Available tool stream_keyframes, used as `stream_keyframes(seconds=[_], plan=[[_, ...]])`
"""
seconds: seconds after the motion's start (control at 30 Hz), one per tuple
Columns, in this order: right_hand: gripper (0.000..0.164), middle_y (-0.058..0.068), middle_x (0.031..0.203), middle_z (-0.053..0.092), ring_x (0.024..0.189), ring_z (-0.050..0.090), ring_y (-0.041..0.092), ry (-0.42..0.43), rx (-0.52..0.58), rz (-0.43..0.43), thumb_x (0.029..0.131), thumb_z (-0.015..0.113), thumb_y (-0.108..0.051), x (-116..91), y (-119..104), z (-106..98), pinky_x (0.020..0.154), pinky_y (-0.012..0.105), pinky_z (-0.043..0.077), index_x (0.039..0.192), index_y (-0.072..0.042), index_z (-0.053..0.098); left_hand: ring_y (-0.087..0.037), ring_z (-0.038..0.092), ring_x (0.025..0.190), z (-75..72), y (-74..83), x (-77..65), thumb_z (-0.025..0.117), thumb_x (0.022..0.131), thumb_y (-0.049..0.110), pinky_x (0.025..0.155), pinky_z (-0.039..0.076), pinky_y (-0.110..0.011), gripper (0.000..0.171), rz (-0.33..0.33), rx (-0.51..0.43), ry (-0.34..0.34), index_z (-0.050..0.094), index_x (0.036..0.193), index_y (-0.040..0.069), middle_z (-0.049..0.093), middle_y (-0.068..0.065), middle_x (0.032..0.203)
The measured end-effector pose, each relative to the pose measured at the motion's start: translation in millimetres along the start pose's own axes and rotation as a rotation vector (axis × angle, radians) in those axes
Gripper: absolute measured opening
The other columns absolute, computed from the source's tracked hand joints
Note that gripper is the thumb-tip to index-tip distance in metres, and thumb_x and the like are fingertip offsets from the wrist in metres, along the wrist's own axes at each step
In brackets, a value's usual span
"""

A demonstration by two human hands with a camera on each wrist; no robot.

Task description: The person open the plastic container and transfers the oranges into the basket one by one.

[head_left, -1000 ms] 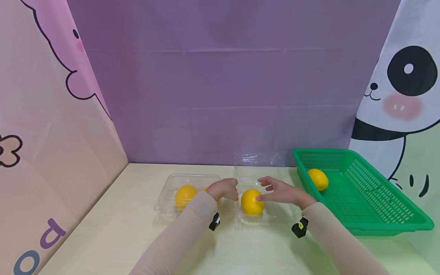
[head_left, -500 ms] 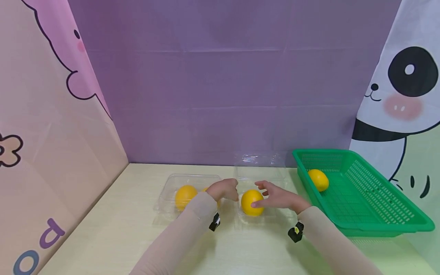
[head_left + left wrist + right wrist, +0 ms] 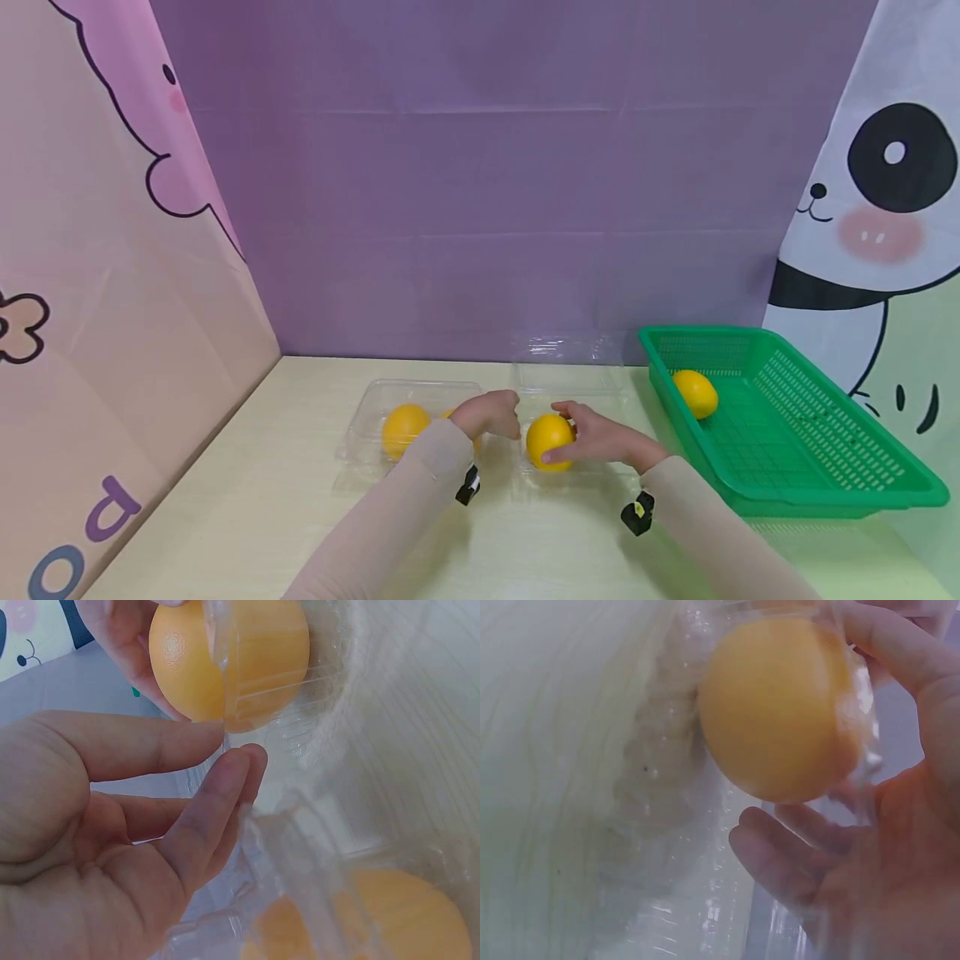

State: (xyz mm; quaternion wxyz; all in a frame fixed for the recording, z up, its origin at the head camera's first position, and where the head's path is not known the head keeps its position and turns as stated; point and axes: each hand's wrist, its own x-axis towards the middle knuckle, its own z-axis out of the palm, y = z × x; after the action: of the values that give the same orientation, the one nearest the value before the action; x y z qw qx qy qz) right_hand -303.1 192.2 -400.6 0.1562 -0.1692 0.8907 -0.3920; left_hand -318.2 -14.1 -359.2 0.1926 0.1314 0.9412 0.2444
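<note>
R hand is curled round an orange in the base of an open clear plastic clamshell, thumb on the near side (can't tell how firm the hold is), while L hand pinches that clamshell's rim b/w thumb & fingers. Just to the L on the table, a 2nd clear clamshell has oranges inside, 1 mostly hidden behind L hand; over on the R, a green plastic basket w/ 1 yellow fruit near its L wall.
</note>
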Motion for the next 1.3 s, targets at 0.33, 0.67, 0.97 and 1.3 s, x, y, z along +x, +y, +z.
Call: stream_keyframes(seconds=[0.33,0.67,0.97,1.3], plan=[[0.097,0.010,0.132,0.049,0.111,0.052,0.026,-0.002,-0.036,-0.001,0.079,0.085,-0.037,4.3,7.0,5.4,0.101,0.051,0.045,0.151,0.001,0.032,-0.032,0.053,0.127,1.9,-1.3,2.4,0.071,0.089,0.008,0.108,0.043,-0.047,0.064,0.020,0.015,0.011,0.045,0.146,-0.003,0.056,-0.016,0.139],[0.096,0.009,0.127,0.051,0.106,0.053,0.024,0.007,-0.036,-0.003,0.077,0.086,-0.034,2.4,5.3,7.2,0.097,0.049,0.048,0.149,0.000,0.034,-0.032,0.054,0.126,1.1,-1.6,2.1,0.071,0.087,0.008,0.108,0.043,-0.048,0.064,0.024,0.001,0.001,0.046,0.145,-0.003,0.056,-0.016,0.138],[0.093,0.008,0.126,0.053,0.105,0.054,0.024,0.028,-0.036,0.009,0.077,0.087,-0.033,4.8,4.3,8.7,0.097,0.048,0.048,0.147,0.001,0.036,-0.032,0.053,0.127,0.9,-1.4,1.7,0.071,0.088,0.008,0.108,0.042,-0.047,0.064,0.026,0.024,0.007,0.046,0.145,-0.003,0.056,-0.015,0.138],[0.089,0.008,0.123,0.054,0.103,0.054,0.024,0.064,-0.016,-0.009,0.076,0.087,-0.030,3.9,1.8,10.0,0.096,0.048,0.049,0.144,0.002,0.040,-0.031,0.054,0.125,1.6,-2.0,2.4,0.071,0.088,0.009,0.108,0.042,-0.047,0.063,0.007,0.011,0.004,0.046,0.145,-0.002,0.057,-0.014,0.136]])
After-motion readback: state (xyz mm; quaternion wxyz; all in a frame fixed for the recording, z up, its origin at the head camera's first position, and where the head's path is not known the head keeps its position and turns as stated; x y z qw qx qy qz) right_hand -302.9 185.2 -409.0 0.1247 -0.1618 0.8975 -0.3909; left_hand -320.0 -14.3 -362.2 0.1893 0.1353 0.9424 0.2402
